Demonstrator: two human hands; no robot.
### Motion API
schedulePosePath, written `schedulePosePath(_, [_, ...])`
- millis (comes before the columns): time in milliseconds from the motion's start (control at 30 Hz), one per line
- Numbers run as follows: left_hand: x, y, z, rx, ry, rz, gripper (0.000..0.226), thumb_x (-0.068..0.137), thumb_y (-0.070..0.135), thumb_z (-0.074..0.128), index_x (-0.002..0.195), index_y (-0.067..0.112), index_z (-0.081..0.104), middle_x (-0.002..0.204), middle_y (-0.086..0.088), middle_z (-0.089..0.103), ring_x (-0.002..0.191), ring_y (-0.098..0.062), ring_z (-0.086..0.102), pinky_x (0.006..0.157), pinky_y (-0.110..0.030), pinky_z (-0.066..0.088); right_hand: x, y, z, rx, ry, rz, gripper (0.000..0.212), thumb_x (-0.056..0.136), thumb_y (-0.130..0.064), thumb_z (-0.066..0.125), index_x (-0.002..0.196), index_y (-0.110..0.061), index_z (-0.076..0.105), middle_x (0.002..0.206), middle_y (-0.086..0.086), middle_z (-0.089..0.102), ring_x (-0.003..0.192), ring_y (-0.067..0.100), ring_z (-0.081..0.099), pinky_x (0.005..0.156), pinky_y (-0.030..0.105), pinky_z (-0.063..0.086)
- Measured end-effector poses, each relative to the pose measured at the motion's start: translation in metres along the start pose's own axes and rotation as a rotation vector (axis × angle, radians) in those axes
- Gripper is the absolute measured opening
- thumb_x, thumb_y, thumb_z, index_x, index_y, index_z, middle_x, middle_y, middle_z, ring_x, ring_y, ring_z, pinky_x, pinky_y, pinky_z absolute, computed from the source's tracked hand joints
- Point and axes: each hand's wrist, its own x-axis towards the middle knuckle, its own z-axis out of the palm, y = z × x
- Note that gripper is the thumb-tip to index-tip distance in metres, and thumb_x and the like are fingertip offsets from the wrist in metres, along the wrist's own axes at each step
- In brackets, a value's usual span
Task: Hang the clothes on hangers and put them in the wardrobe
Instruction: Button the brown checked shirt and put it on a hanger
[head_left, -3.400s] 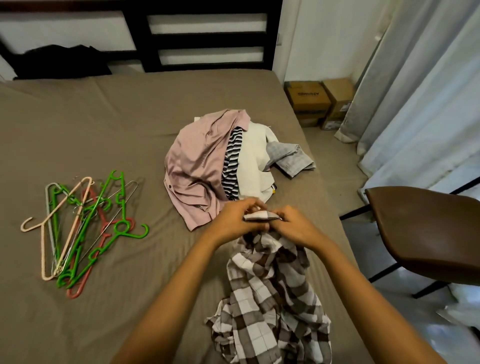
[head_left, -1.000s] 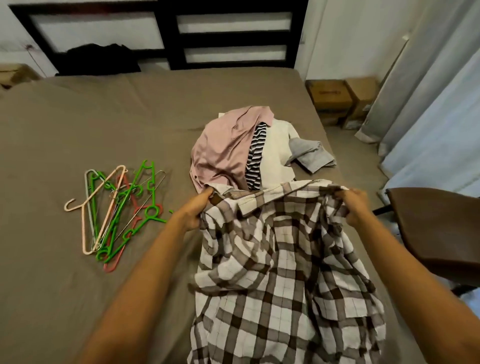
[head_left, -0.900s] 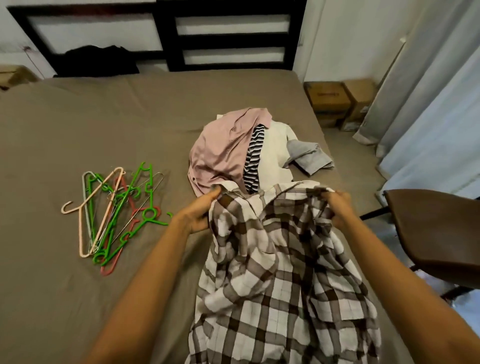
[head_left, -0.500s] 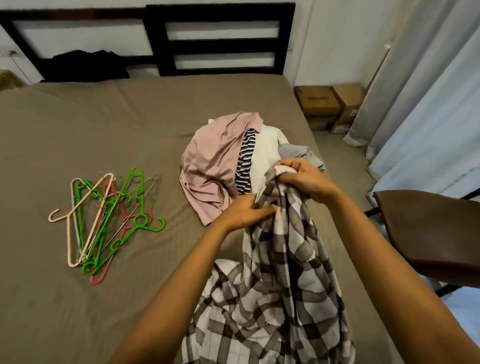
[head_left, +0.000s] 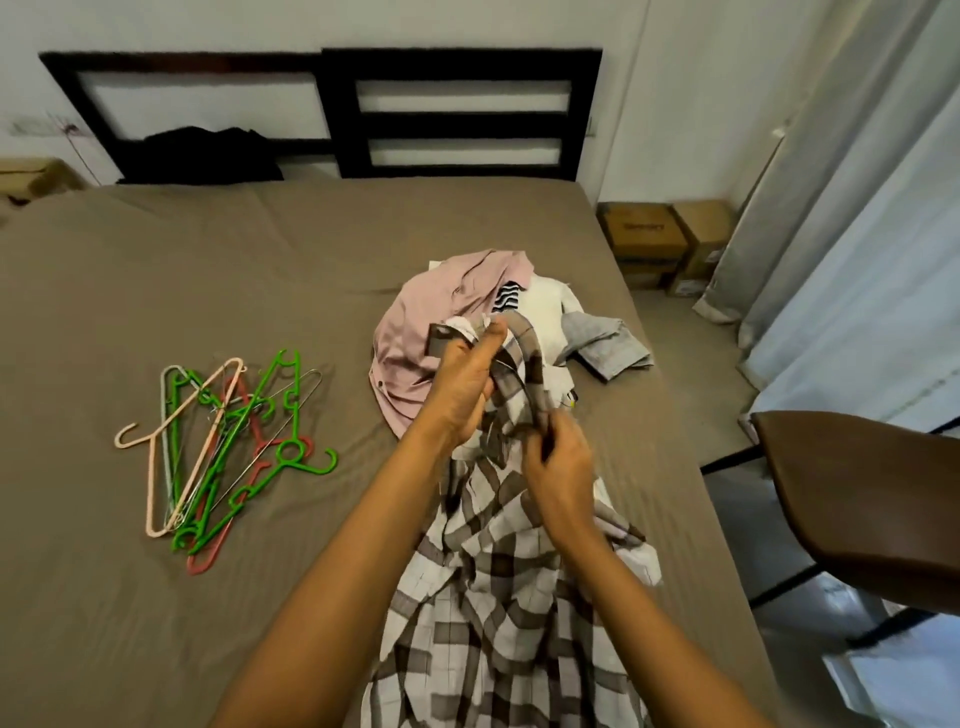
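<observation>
The bed (head_left: 208, 270) is carrying everything. The plaid shirt (head_left: 493, 623) is lying down the lower centre of the frame, with its collar end lifted toward the middle. The pile of clothes (head_left: 415, 332) is waiting just beyond it, and the hangers (head_left: 223, 441) are lying well apart at centre left.

My left hand (head_left: 462, 395) is holding the collar end up, its fingers (head_left: 491, 338) curled round the fabric. My right hand (head_left: 563, 467), just below it, is pinching the collar band.

Step in hand, as I judge it: I am finding and straightening the collar before fitting a hanger. The next move is calling for one hand to keep the collar while the other is reaching left for a hanger.

Half a second ago my right hand was uppermost; now the left is sitting higher. A second ago the shirt was spread wide between both hands; now it is gathered.
</observation>
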Motion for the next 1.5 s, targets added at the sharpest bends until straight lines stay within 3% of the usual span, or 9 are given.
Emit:
schedulePosePath(167, [-0.013, 0.025, 0.008, 0.055, 0.013, 0.113, 0.02, 0.095, 0.031, 0.053, 0.091, 0.014, 0.063, 0.092, -0.009, 0.069, 0.091, -0.02, 0.065, 0.086, -0.037, 0.053, 0.036, -0.053, -0.012, -0.022, -0.001, -0.295, 0.056, 0.084, -0.03, 0.065, 0.129, -0.009, 0.039, 0.121, 0.005, 0.042, 0.108, 0.012, 0.045, 0.089, 0.018, 0.042])
schedulePosePath(400, [-0.055, 0.075, 0.015, 0.732, -0.011, 0.502, 0.036, 0.091, 0.039, 0.057, 0.062, 0.018, 0.055, 0.059, 0.0, 0.056, 0.057, -0.002, 0.052, 0.06, -0.021, 0.043, 0.045, -0.086, -0.042, -0.181, 0.059, -0.313, 0.021, 0.083, -0.012, 0.055, 0.103, -0.005, 0.058, 0.096, 0.013, 0.053, 0.083, 0.028, 0.053, 0.069, 0.038, 0.048])
schedulePosePath(600, [-0.075, 0.053, -0.065, 1.459, 1.032, 1.056, 0.056, 0.074, 0.034, 0.079, 0.098, 0.003, 0.039, 0.106, -0.016, 0.035, 0.097, -0.034, 0.037, 0.084, -0.047, 0.033, 0.048, -0.122, -0.13, 0.196, 0.301, -0.496, 0.02, 0.084, 0.004, 0.04, 0.096, -0.006, 0.054, 0.087, 0.002, 0.056, 0.077, 0.005, 0.046, 0.071, 0.012, 0.038])
schedulePosePath(700, [-0.096, 0.056, -0.068, 1.294, 0.798, 1.226, 0.074, 0.083, 0.061, 0.057, 0.117, 0.002, 0.027, 0.122, -0.017, 0.024, 0.111, -0.038, 0.033, 0.091, -0.047, 0.043, 0.044, -0.141, -0.161, 0.541, 0.019, -0.357, 0.025, 0.089, -0.002, 0.037, 0.087, -0.023, 0.05, 0.078, -0.019, 0.057, 0.073, -0.003, 0.05, 0.068, 0.016, 0.043])
schedulePosePath(833, [-0.112, 0.062, -0.031, 1.153, 0.036, 0.77, 0.039, 0.088, 0.021, 0.061, 0.125, 0.011, 0.053, 0.108, -0.015, 0.063, 0.095, -0.024, 0.064, 0.083, -0.021, 0.05, 0.03, -0.137, -0.184, 0.311, -0.349, -0.367, 0.015, 0.091, -0.011, 0.041, 0.084, -0.015, 0.053, 0.081, -0.001, 0.054, 0.073, 0.008, 0.05, 0.067, 0.022, 0.044])
schedulePosePath(1033, [-0.165, 0.013, -0.036, 0.966, 0.059, 0.407, 0.003, 0.097, 0.02, 0.049, 0.094, 0.018, 0.049, 0.07, 0.005, 0.052, 0.048, 0.003, 0.055, 0.051, -0.014, 0.042, -0.008, -0.048, -0.22, -0.383, -0.362, -0.384, 0.022, 0.078, -0.02, 0.066, 0.073, -0.009, 0.048, 0.074, 0.004, 0.059, 0.069, 0.022, 0.054, 0.053, 0.026, 0.034])
schedulePosePath(1167, [-0.211, -0.054, -0.008, 1.185, -0.301, 0.199, 0.095, 0.06, 0.058, 0.079, 0.136, 0.023, 0.034, 0.122, 0.01, 0.052, 0.11, -0.002, 0.052, 0.096, -0.019, 0.041, -0.049, -0.033, -0.213, -0.44, -0.584, -0.345, 0.019, 0.073, -0.013, 0.052, 0.058, -0.015, 0.041, 0.053, -0.002, 0.043, 0.051, 0.015, 0.042, 0.052, 0.032, 0.024])
schedulePosePath(1367, [-0.22, -0.101, 0.033, 1.115, -0.16, 0.254, 0.056, 0.069, 0.01, 0.063, 0.124, 0.013, 0.055, 0.113, -0.013, 0.065, 0.105, -0.029, 0.06, 0.084, -0.036, 0.049, -0.067, -0.057, -0.216, -0.278, -0.686, -0.423, 0.008, 0.066, -0.013, 0.048, 0.065, -0.017, 0.042, 0.06, 0.0, 0.045, 0.057, 0.013, 0.042, 0.053, 0.027, 0.03])
schedulePosePath(1500, [-0.223, -0.097, 0.01, 1.176, 0.067, 0.135, 0.048, 0.073, -0.001, 0.051, 0.119, 0.007, 0.063, 0.109, -0.019, 0.067, 0.102, -0.032, 0.061, 0.083, -0.029, 0.041, -0.072, -0.026, -0.225, -0.562, -0.372, -0.488, 0.021, 0.071, -0.003, 0.058, 0.081, -0.015, 0.045, 0.074, 0.005, 0.054, 0.067, 0.025, 0.046, 0.054, 0.033, 0.032])
